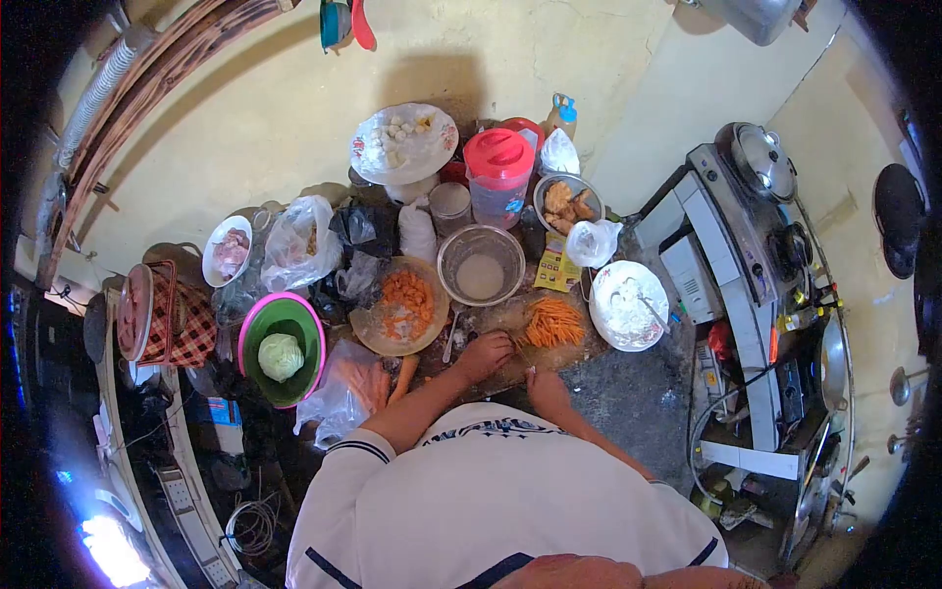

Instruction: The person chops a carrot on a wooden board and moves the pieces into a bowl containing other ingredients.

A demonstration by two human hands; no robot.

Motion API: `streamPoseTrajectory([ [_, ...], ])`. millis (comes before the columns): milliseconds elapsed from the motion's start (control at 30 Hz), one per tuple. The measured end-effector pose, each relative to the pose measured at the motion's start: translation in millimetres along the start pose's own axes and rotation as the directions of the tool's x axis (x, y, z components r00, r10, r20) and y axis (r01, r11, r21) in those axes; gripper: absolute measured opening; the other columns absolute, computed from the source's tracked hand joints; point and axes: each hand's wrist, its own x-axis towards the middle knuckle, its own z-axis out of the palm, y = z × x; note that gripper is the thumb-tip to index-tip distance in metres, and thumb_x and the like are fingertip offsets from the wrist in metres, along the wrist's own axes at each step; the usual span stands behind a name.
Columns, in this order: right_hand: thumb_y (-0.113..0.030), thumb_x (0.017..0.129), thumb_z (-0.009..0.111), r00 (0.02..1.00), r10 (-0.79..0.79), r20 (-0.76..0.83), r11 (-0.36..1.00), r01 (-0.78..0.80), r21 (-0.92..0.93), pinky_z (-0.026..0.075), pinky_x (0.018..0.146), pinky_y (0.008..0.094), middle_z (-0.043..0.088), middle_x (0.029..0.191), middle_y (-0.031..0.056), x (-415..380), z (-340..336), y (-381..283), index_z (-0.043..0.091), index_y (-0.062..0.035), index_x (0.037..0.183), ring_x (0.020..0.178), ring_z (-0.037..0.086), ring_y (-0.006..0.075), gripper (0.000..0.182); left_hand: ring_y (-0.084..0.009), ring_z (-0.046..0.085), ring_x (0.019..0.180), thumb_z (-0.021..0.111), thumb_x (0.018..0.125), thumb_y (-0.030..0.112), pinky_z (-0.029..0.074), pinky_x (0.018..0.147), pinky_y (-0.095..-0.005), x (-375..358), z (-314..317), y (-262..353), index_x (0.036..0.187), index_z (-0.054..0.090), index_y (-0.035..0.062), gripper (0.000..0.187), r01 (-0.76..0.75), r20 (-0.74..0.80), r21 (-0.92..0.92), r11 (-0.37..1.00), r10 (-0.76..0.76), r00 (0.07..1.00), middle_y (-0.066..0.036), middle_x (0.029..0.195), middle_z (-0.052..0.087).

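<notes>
On a wooden cutting board [579,361] lies a heap of orange carrot strips [553,323]. My left hand [485,355] rests on the board left of the heap, its fingers closed together; anything under them is too small to make out. Just below the strips is my right hand [547,389], closed round something small and pale that I cannot make out. A spoon [450,337] lies left of my left hand. Beside my left forearm is a whole carrot [403,378], next to a plastic bag [343,393] of carrots. Orange pieces fill a shallow bowl [368,329] behind them.
A metal bowl [482,265] and a red-lidded container [498,177] stand behind the board. To the right are a white bowl of powder [629,305] and a stove [736,226]. A green basin [314,344] holding a cabbage [281,356] stands at the left.
</notes>
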Motion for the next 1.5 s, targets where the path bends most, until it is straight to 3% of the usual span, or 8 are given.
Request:
streamPoseTrajectory([
  [167, -0.032, 0.091, 0.043, 0.992, 0.035, 0.12, 0.999, -0.038, 0.019, 0.048, 0.068, 0.052, 0.061, 0.08, 0.0278, 1, -5, -2, 0.053, 0.0032, 0.092, 0.077, 0.06, 0.0432, 0.036, -0.0272, 0.057, 0.089, 0.065, 0.069, 0.009, 0.048, 0.079, -0.035, 1, -2, 1, 0.081, 0.061, 0.0013, 0.015, -0.013, -0.005, -0.006, 1.0, 0.013, 1.0, -0.011, 0.087, 0.06],
  [700, -0.029, 0.091, 0.043, 0.995, 0.062, 0.084, 0.996, -0.067, 0.061, 0.047, 0.065, 0.0532, 0.06, 0.077, 0.0284, 1, -1, -2, 0.049, 0.0043, 0.096, 0.074, 0.06, 0.0449, 0.034, -0.0254, 0.058, 0.091, 0.065, 0.071, 0.011, 0.048, 0.082, -0.0335, -2, 4, -1, 0.085, 0.063, 0.0033, 0.016, -0.027, -0.054, -0.026, 0.999, 0.026, 0.998, -0.009, 0.09, 0.062],
  [767, -0.029, 0.091, 0.044, 0.995, 0.08, 0.051, 0.995, -0.083, 0.059, 0.048, 0.063, 0.0519, 0.059, 0.077, 0.0294, 0, -3, -6, 0.053, 0.0028, 0.087, 0.074, 0.06, 0.0439, 0.034, -0.0262, 0.057, 0.092, 0.064, 0.071, 0.012, 0.048, 0.081, -0.0339, -4, 5, -3, 0.085, 0.062, 0.0034, 0.017, -0.029, -0.029, 0.04, 0.999, 0.03, 0.999, -0.01, 0.091, 0.061],
  [900, -0.029, 0.091, 0.044, 0.999, 0.029, 0.024, 0.997, -0.031, 0.076, 0.048, 0.063, 0.0513, 0.059, 0.077, 0.0294, 1, 6, -1, 0.053, 0.0037, 0.088, 0.074, 0.06, 0.0442, 0.034, -0.0266, 0.056, 0.093, 0.064, 0.07, 0.011, 0.048, 0.081, -0.0345, -3, -2, 3, 0.085, 0.061, 0.0034, 0.017, 0.014, 0.002, -0.001, 1.0, -0.014, 1.0, -0.01, 0.091, 0.06],
  [967, -0.03, 0.091, 0.043, 0.996, 0.058, 0.069, 0.998, -0.061, 0.034, 0.047, 0.067, 0.0532, 0.06, 0.077, 0.0283, 3, 9, 2, 0.048, 0.004, 0.1, 0.076, 0.06, 0.0446, 0.036, -0.0264, 0.056, 0.094, 0.064, 0.07, 0.011, 0.048, 0.081, -0.0347, -3, 0, 1, 0.084, 0.061, 0.0028, 0.016, -0.003, -0.002, 0.014, 1.0, 0.003, 1.0, -0.01, 0.091, 0.059],
  [1067, -0.03, 0.091, 0.044, 0.999, 0.026, 0.047, 0.997, -0.03, 0.067, 0.049, 0.064, 0.05, 0.06, 0.078, 0.0272, 0, 2, -4, 0.054, 0.0034, 0.089, 0.074, 0.06, 0.0433, 0.035, -0.0264, 0.056, 0.092, 0.064, 0.07, 0.011, 0.048, 0.08, -0.0346, 0, -3, 3, 0.084, 0.061, 0.0022, 0.017, -0.028, 0.005, 0.006, 1.0, 0.028, 1.0, -0.01, 0.09, 0.06],
  [1367, -0.031, 0.091, 0.043, 0.998, 0.023, 0.058, 0.999, -0.02, -0.047, 0.049, 0.06, 0.0512, 0.061, 0.072, 0.026, 1, 15, 8, 0.054, 0.0027, 0.09, 0.068, 0.061, 0.0427, 0.035, -0.0263, 0.058, 0.09, 0.064, 0.07, 0.01, 0.049, 0.079, -0.0343, -9, 11, -6, 0.087, 0.062, 0.002, 0.019, -0.025, -0.01, 0.017, 1.0, 0.025, 1.0, -0.01, 0.09, 0.061],
  [1500, -0.03, 0.09, 0.045, 0.995, 0.081, 0.063, 0.996, -0.083, 0.032, 0.048, 0.066, 0.051, 0.06, 0.077, 0.0276, -2, -1, -6, 0.054, 0.0029, 0.089, 0.075, 0.06, 0.0433, 0.034, -0.0266, 0.057, 0.089, 0.063, 0.07, 0.01, 0.048, 0.078, -0.0342, -6, 0, 6, 0.086, 0.062, 0.0021, 0.018, 0.039, -0.003, 0.018, 0.999, -0.039, 0.999, -0.01, 0.09, 0.061],
])
